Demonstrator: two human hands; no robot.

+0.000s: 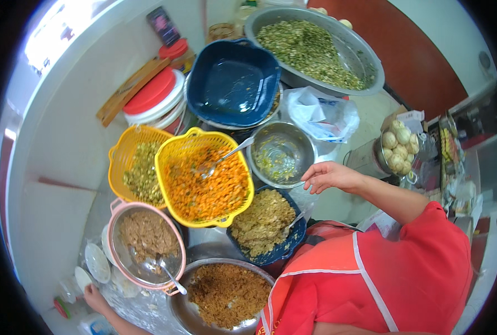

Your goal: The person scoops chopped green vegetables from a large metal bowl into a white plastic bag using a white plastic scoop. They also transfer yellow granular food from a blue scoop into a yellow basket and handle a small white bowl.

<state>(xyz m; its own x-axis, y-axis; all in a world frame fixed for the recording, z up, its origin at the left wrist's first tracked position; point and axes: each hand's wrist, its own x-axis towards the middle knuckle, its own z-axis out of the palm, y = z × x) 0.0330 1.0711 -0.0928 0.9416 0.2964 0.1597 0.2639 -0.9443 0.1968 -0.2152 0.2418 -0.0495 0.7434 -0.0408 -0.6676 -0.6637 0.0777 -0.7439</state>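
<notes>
My left hand grips the near edge of a small white dish at the lower left. My right hand holds nothing; its fingers are loosely bent beside the rim of a steel bowl with green scraps inside. Left of that bowl, a yellow basket holds diced orange filling and a metal spoon. A pink-rimmed colander contains brown filling and a spoon. Near my body, a blue basket holds yellowish filling, and a large steel basin holds brown shredded filling.
Another yellow basket carries chopped green filling. A blue basin stands beyond, beside a large metal basin of chopped greens and a plastic bag. Red and white lids, a wooden board and a phone are near the wall.
</notes>
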